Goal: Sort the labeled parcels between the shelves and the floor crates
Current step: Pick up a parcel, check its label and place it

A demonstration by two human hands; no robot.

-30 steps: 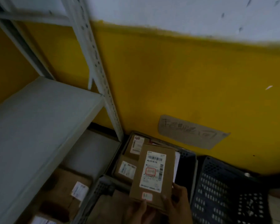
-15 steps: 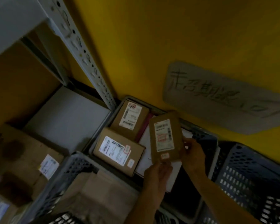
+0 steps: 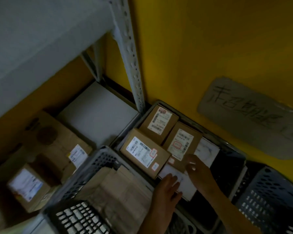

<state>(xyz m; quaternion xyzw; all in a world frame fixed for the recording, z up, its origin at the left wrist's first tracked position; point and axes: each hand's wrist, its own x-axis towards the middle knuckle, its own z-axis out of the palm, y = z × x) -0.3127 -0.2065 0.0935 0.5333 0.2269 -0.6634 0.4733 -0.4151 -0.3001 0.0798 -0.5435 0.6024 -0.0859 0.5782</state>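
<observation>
From the head camera, low in the middle of the frame, my right hand [image 3: 195, 166] rests with loosely bent fingers at the near corner of the brown parcel [image 3: 183, 146] I am placing; whether it is pinching that corner or only touching it, I cannot tell through the blur. My left hand [image 3: 169, 184] lies flat, fingers straight, on a white envelope [image 3: 184, 184] just below the parcel.

The parcel sits label up in the grey crate [image 3: 230, 149] against the yellow wall [image 3: 210, 48], right of centre, touching a second box [image 3: 159, 122] above it and beside a third box [image 3: 144, 151] to its left.

To do this well, I judge I should press the parcel flat so it does not ride up on its neighbours, keep its label readable, and lift my fingers straight away without dragging the envelope.

To the left, more boxes [image 3: 57, 149] sit under the shelf [image 3: 41, 39].
</observation>
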